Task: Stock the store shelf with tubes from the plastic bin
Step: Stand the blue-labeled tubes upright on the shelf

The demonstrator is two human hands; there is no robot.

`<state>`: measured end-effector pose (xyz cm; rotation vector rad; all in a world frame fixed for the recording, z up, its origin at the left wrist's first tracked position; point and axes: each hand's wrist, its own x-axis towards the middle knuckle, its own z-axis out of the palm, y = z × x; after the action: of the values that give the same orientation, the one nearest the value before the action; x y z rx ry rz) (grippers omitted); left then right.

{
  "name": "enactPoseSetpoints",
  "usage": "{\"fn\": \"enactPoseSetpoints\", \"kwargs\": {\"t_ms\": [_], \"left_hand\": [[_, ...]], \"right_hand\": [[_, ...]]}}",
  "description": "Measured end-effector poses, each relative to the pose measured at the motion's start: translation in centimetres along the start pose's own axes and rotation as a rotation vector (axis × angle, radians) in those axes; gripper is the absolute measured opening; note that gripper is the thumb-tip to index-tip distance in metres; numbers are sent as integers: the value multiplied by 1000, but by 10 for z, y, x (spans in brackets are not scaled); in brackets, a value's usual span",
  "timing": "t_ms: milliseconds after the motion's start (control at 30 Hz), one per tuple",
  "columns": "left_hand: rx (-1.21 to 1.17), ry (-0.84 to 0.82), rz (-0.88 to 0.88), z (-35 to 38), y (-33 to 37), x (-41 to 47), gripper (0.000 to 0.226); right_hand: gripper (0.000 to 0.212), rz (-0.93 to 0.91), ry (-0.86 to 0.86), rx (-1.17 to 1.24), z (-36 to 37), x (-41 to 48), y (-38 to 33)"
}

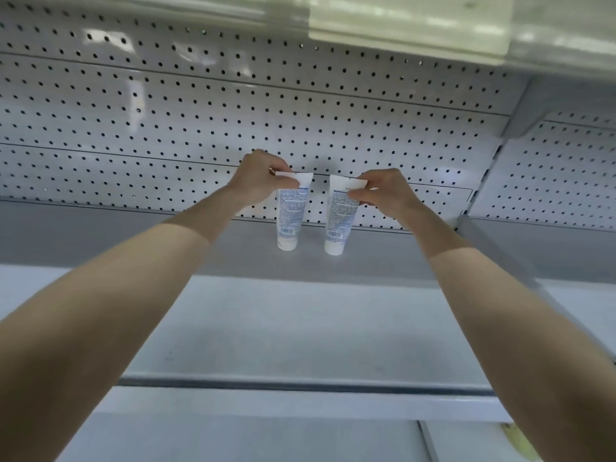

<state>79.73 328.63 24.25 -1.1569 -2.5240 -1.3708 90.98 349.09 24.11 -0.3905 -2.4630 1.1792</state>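
Note:
Two white tubes with blue print stand cap-down at the back of the grey shelf (300, 315), close to the pegboard wall. My left hand (258, 178) pinches the flat crimped top of the left tube (290, 215). My right hand (383, 191) pinches the top of the right tube (339, 218). The tubes are a small gap apart, both upright, barcodes facing me. Whether their caps touch the shelf I cannot tell. The plastic bin is out of view.
A white perforated back panel (166, 128) runs behind the shelf. An upper shelf (433, 31) overhangs at the top. A vertical upright (480, 195) and bracket divide the bay at the right. The shelf's front rail (300, 385) crosses below my arms.

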Motion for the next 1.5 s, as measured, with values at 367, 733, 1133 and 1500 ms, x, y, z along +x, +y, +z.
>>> {"fn": "enactPoseSetpoints", "kwargs": {"t_ms": [367, 733, 1133, 1500], "left_hand": [[44, -36, 11, -6, -8, 10, 21], [-70, -15, -52, -2, -20, 9, 22], [-31, -66, -223, 0, -31, -23, 63], [132, -356, -300, -35, -31, -146, 69]], "right_hand": [[19, -16, 7, -43, -3, 9, 5], [20, -9, 18, -8, -5, 8, 11], [65, 232, 9, -119, 3, -14, 17], [55, 242, -206, -348, 55, -130, -31]]}}
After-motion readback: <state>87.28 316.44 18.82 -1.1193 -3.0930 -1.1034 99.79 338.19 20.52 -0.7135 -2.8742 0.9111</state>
